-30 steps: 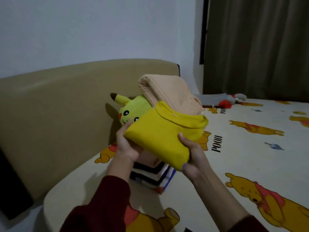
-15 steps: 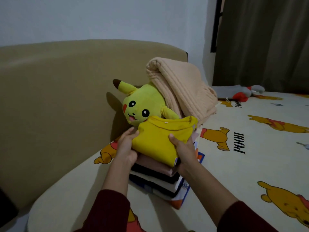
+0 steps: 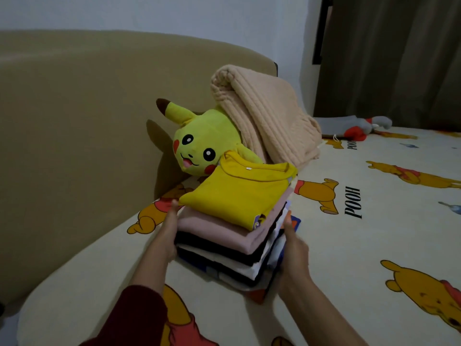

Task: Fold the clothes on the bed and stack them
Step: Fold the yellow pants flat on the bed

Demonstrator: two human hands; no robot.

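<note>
My two forearms reach up from the bottom of the frame, the left one in a dark red sleeve (image 3: pixel 129 318). My left hand (image 3: pixel 166 236) lies flat against the left side of the stack of folded clothes (image 3: pixel 239 248) in the centre of the frame, its fingers (image 3: pixel 172 211) straight and together, tips up by the corner of the top piece. My right hand (image 3: pixel 293 248) presses the right side of the same stack, thumb raised along the edge; the rest of its fingers are hidden behind the clothes, so I cannot tell how they lie. The stack sits between my palms on the bed (image 3: pixel 374 245), which wears a cream sheet printed with yellow bears. From the bottom up I see blue and orange, white, black and pink layers, and on top the folded yellow shirt (image 3: pixel 239 196), its collar turned away from me. Just behind the stack a yellow plush toy (image 3: pixel 199 143) leans at the tan headboard (image 3: pixel 74 146), with a folded beige blanket (image 3: pixel 264 118) resting over it. Further off, at the right, a grey and red soft toy (image 3: pixel 354 124) lies below the dark curtain (image 3: pixel 399 58).
</note>
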